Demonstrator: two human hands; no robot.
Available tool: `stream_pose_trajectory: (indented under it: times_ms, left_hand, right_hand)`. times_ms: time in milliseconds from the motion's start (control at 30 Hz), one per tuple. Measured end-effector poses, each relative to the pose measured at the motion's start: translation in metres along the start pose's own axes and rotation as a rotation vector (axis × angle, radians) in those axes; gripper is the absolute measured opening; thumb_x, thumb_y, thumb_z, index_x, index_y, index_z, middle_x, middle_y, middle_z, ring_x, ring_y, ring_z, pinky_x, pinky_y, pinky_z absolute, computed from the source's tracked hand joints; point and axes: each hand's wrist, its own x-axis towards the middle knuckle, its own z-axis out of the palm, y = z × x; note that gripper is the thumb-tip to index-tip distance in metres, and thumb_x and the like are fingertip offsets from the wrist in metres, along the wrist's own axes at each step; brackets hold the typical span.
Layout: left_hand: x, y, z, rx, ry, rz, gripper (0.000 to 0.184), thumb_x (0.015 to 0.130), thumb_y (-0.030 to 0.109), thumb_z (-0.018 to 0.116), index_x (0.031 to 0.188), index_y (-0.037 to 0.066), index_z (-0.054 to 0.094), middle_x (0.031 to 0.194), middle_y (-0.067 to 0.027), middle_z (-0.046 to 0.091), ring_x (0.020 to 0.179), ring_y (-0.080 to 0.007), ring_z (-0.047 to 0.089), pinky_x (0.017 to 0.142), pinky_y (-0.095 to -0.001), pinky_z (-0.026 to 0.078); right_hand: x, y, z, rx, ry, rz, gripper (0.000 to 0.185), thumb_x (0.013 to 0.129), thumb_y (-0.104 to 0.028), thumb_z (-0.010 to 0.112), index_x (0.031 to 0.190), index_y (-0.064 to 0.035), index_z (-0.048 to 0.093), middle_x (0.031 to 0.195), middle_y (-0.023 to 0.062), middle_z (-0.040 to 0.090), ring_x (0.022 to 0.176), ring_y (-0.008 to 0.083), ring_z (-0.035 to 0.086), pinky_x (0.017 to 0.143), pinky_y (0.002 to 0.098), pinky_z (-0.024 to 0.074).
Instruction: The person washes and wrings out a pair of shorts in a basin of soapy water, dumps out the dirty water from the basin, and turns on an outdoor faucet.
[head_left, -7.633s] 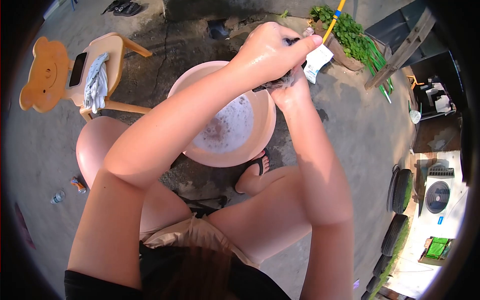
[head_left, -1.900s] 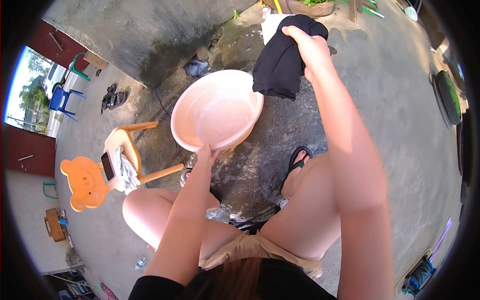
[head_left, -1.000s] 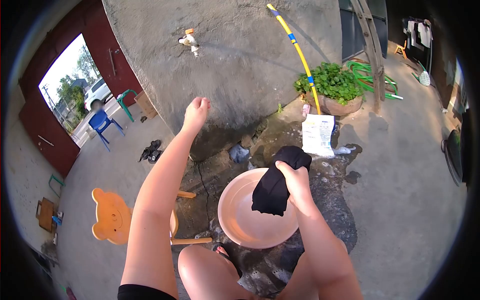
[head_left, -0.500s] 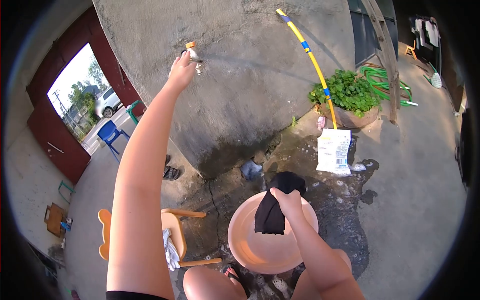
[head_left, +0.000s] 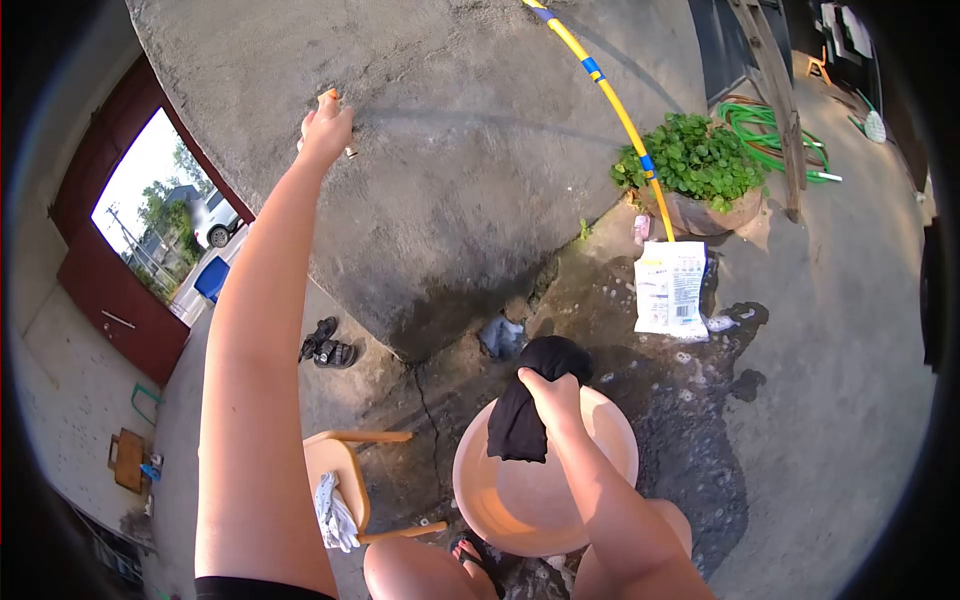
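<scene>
At the concrete wall, my left hand (head_left: 326, 132) reaches out with its fingers closed around a tap (head_left: 351, 152). The tap's orange top shows just above the fingers, and most of its body is hidden by the hand. My right hand (head_left: 556, 402) grips a bunched black cloth (head_left: 518, 425) over a pale orange plastic basin (head_left: 622, 450). One part of the cloth hangs inside the basin and another drapes over its far rim. No water stream shows at the tap.
An orange chair (head_left: 335, 465) bearing white gloves (head_left: 335, 512) stands left of the basin. Black sandals (head_left: 330, 345) lie by the wall corner. A white packet (head_left: 671, 290), a yellow pole (head_left: 622, 110) and a leafy planter (head_left: 695, 165) are at right. The floor is wet.
My left hand has closed further over the tap, covering more of it. My right hand has moved the black cloth slightly left over the basin. The view has shifted a little.
</scene>
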Motion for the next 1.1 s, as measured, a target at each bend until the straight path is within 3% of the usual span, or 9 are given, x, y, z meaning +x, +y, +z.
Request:
stream_pose_trajectory:
  times_ms: [233,267,367,467,533,633,833,967,1100]
  left_hand:
    - [0.001,0.044,0.004,0.414,0.028,-0.171,0.066,0.085,0.044,0.044,0.144,0.019,0.027,0.150,-0.0049,0.021,0.139,-0.0309,0.019,0.109,-0.0499,0.019]
    - [-0.008,0.048,0.005,0.432,0.123,-0.138,0.058,0.087,0.042,0.041,0.138,0.015,0.038,0.144,-0.0075,0.034,0.136,-0.0303,0.023,0.108,-0.0502,0.021]
    - [-0.026,0.018,0.000,-0.056,0.254,-0.149,0.048,0.088,0.038,0.040,0.125,0.012,0.054,0.136,-0.0096,0.046,0.132,-0.0307,0.031,0.105,-0.0480,0.026]
    - [-0.082,-0.030,0.058,-0.542,0.641,-0.476,0.036,0.084,0.028,0.042,0.105,0.004,0.061,0.093,-0.0147,0.064,0.085,-0.0316,0.061,0.080,-0.0408,0.046]
    - [-0.114,-0.065,0.110,-1.213,0.336,-0.848,0.027,0.086,0.025,0.041,0.096,0.005,0.056,0.082,-0.0089,0.056,0.073,-0.0205,0.055,0.069,-0.0351,0.045]
    - [-0.159,-0.060,0.151,-1.674,0.014,-1.138,0.021,0.091,0.016,0.041,0.097,-0.001,0.051,0.087,-0.0098,0.055,0.074,-0.0205,0.056,0.065,-0.0345,0.051]
    - [-0.167,-0.107,0.248,-2.107,-0.123,-1.483,0.022,0.099,0.013,0.032,0.095,-0.005,0.044,0.079,-0.0090,0.056,0.058,-0.0184,0.055,0.054,-0.0295,0.054]
    - [-0.186,-0.082,0.249,-1.456,-0.101,-1.407,0.023,0.096,0.016,0.038,0.086,0.001,0.052,0.068,-0.0073,0.057,0.053,-0.0174,0.055,0.047,-0.0292,0.050]
    - [-0.200,-0.145,0.284,-0.332,-0.699,-0.757,0.025,0.093,0.016,0.043,0.080,0.006,0.062,0.065,-0.0040,0.061,0.056,-0.0173,0.058,0.047,-0.0322,0.047]
  right_hand:
    - [0.002,-0.006,-0.002,0.003,0.013,0.012,0.051,0.072,-0.030,0.073,0.092,0.0148,0.061,0.090,0.0239,0.065,0.086,0.0296,0.065,0.078,0.0367,0.0474]
    - [-0.001,-0.012,-0.005,-0.013,0.006,0.062,0.050,0.072,-0.028,0.073,0.096,0.0144,0.060,0.093,0.0220,0.065,0.087,0.0269,0.064,0.079,0.0350,0.0472]
    - [-0.008,-0.027,-0.010,-0.029,0.017,0.155,0.052,0.071,-0.028,0.074,0.096,0.0154,0.060,0.094,0.0225,0.065,0.087,0.0275,0.063,0.079,0.0353,0.0473]
    - [-0.002,-0.016,-0.006,0.002,0.068,0.109,0.051,0.070,-0.030,0.074,0.090,0.0151,0.061,0.087,0.0250,0.066,0.085,0.0313,0.065,0.077,0.0379,0.0478]
    - [0.011,0.009,-0.003,0.094,0.058,0.011,0.050,0.070,-0.029,0.074,0.091,0.0140,0.062,0.088,0.0240,0.066,0.086,0.0310,0.065,0.078,0.0373,0.0480]
    - [0.012,0.003,-0.005,0.082,0.032,0.060,0.033,0.075,-0.013,0.069,0.104,0.0029,0.063,0.097,0.0092,0.065,0.088,0.0184,0.062,0.078,0.0314,0.0475]
    - [0.016,0.005,-0.011,0.110,0.030,0.060,0.031,0.076,-0.013,0.068,0.103,0.0012,0.063,0.096,0.0083,0.064,0.087,0.0172,0.061,0.077,0.0311,0.0474]
    - [0.011,-0.005,-0.017,0.131,0.026,0.048,0.032,0.077,-0.015,0.068,0.103,0.0018,0.062,0.097,0.0084,0.064,0.088,0.0176,0.061,0.078,0.0309,0.0470]
    - [0.008,-0.015,-0.021,0.109,0.030,-0.016,0.034,0.076,-0.018,0.069,0.103,0.0015,0.063,0.097,0.0094,0.065,0.088,0.0188,0.061,0.080,0.0312,0.0464]
